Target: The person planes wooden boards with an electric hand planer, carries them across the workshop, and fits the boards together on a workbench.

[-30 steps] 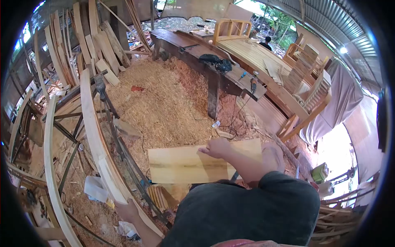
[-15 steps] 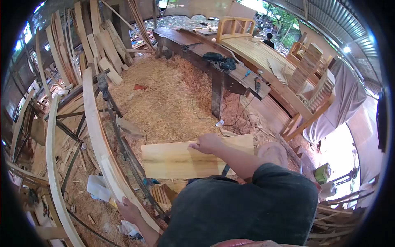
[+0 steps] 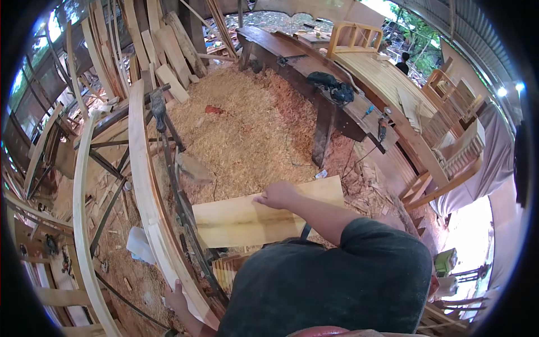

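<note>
My right hand (image 3: 279, 195) is closed over the upper edge of a wide pale board (image 3: 247, 223), which has a darker streak along its grain. The board is held crosswise in front of my body, its right end higher than its left. At the lower left, my left hand (image 3: 178, 302) grips the edge of a long curved plank (image 3: 147, 168), thumb on top; its other fingers are partly hidden. This plank lies along a dark metal stand (image 3: 193, 236). A hammer (image 3: 158, 112) hangs at the far part of the stand.
A second long strip (image 3: 81, 196) runs along the left. Sawdust (image 3: 241, 129) covers the floor. Beyond is a dark workbench (image 3: 323, 115) with a power tool (image 3: 383, 128) on it. Planks (image 3: 174, 45) lean at the back left. Slatted furniture (image 3: 365, 59) and a distant person (image 3: 402, 64) are at the right.
The surroundings have shifted rightward in view as the camera turned left. The wide board has tilted slightly, its left end lower. Both hands keep their grips; the left sits slightly lower in view.
</note>
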{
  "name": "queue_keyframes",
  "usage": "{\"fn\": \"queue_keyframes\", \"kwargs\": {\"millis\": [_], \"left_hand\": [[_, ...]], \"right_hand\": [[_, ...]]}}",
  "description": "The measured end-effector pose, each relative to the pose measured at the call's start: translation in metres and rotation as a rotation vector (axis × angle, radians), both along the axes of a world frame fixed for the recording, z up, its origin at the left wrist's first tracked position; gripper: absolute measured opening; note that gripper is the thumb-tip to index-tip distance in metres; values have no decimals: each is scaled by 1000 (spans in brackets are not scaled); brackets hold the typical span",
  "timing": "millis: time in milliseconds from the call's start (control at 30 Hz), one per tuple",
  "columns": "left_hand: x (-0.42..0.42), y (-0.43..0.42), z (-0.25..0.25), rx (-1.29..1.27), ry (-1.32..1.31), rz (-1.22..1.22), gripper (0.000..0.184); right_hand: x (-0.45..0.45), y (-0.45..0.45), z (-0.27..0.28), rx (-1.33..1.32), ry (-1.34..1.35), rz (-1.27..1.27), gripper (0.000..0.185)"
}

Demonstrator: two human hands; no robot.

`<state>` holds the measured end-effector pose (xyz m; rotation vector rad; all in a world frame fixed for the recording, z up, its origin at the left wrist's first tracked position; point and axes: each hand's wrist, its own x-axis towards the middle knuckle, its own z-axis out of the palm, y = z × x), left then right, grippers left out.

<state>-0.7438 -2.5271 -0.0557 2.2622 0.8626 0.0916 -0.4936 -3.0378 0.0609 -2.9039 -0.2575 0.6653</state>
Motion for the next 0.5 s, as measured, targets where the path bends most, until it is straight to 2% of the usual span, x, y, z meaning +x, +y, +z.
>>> {"fn": "queue_keyframes", "kwargs": {"millis": [100, 200, 300, 400, 500], "left_hand": [[2, 4, 3, 49, 51, -62, 50], [8, 8, 5, -265, 38, -55, 44], [7, 9, 1, -246, -66, -86, 41], [11, 6, 19, -226, 75, -82, 43], [15, -2, 24, -65, 130, -58, 46]], "right_hand": [[11, -4, 0, -31, -15, -5, 75], [17, -9, -5, -62, -36, -14, 75], [19, -18, -15, -27, -50, -26, 77], [13, -17, -8, -40, -38, -36, 77], [8, -22, -2, -82, -10, -58, 77]]}}
